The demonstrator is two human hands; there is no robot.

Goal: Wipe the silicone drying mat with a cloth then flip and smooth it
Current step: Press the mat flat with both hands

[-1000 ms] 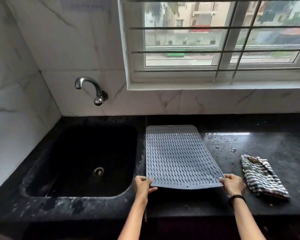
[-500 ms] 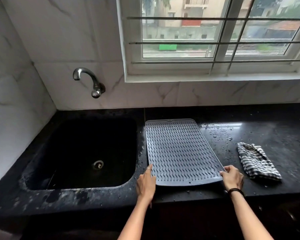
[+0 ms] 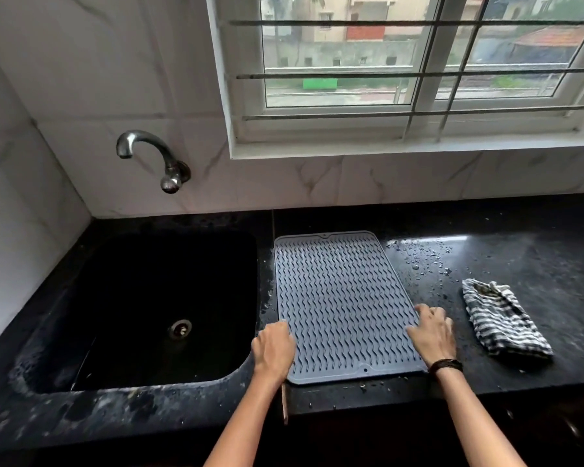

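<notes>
**Mat flat beside the sink, both hands on its near corners**

At the far left, the black sink point(image 3: 142, 308) takes up the corner, with the tap point(image 3: 155, 156) on the wall above it. A narrow strip of black tabletop point(image 3: 520, 237) separates the sink's right rim from the left edge of the grey silicone drying mat point(image 3: 344, 298). The mat lies flat, ridged side up, its near edge close to the front lip of the tabletop.

The left hand point(image 3: 273, 350) rests palm down on the mat's near-left corner, fingers released and lying over the left edge. The right hand point(image 3: 430, 335) lies on the near-right edge, fingers spread flat and gripping nothing; a dark band circles that wrist.

Right of the mat, water droplets point(image 3: 425, 261) scatter over bare tabletop. Further right, apart from the mat, lies the striped cloth point(image 3: 503, 318), bunched, with open tabletop beyond it.
</notes>
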